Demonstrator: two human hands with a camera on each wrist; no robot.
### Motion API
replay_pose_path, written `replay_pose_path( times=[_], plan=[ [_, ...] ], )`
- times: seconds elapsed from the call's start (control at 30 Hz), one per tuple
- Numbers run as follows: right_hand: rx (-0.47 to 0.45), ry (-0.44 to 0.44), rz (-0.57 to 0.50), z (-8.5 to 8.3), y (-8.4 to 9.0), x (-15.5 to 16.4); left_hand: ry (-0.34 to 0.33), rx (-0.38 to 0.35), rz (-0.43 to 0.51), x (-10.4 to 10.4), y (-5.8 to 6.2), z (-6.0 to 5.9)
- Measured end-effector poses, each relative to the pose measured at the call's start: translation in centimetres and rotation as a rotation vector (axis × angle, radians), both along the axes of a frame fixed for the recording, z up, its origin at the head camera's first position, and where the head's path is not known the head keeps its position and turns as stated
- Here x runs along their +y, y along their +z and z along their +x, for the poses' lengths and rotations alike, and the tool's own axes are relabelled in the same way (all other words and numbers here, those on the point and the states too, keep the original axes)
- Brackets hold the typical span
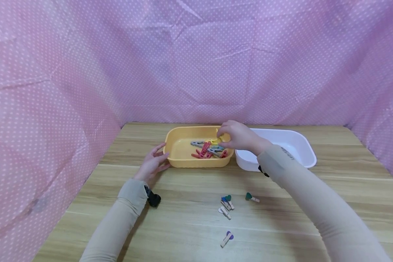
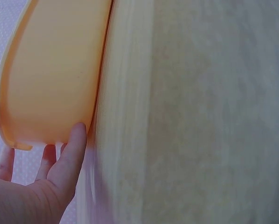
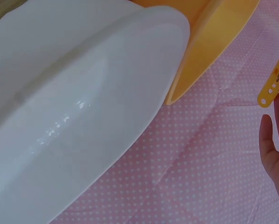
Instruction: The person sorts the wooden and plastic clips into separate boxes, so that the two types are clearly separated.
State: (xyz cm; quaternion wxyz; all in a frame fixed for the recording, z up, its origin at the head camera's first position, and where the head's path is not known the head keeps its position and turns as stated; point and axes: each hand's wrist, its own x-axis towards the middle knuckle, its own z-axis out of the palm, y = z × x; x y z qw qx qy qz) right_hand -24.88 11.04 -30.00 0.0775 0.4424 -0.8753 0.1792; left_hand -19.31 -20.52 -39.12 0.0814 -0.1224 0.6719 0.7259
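Note:
My right hand [image 1: 239, 137] pinches a yellow plastic clothespin [image 3: 275, 85] above the right end of the yellow bin [image 1: 198, 163]. Under it, red, grey and yellow plastic clothespins [image 1: 205, 147] lie in a loose heap on the bin's floor. My left hand [image 1: 151, 163] is at the bin's left end, fingers spread and their tips against its outer wall. In the left wrist view, one fingertip rests low on that wall, near the tabletop. A white bin [image 1: 289, 147] stands right beside the yellow one, partly hidden behind the right forearm.
Several small wooden clothespins with coloured tops lie on the wooden table [image 1: 177, 225] in front of the bins. A green-topped clothespin [image 1: 252, 197] lies to the right and a purple-topped one [image 1: 227, 239] nearest me. A pink dotted cloth [image 1: 190, 72] hangs behind and at both sides.

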Motion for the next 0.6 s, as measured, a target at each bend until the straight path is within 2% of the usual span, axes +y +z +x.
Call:
replay_pose_path(
  times=[0.6],
  plan=[
    [-0.106,-0.089,0.049,-1.3,-1.0,-1.2,0.002,-0.009,0.003,0.0,0.1,-0.1]
  ],
)
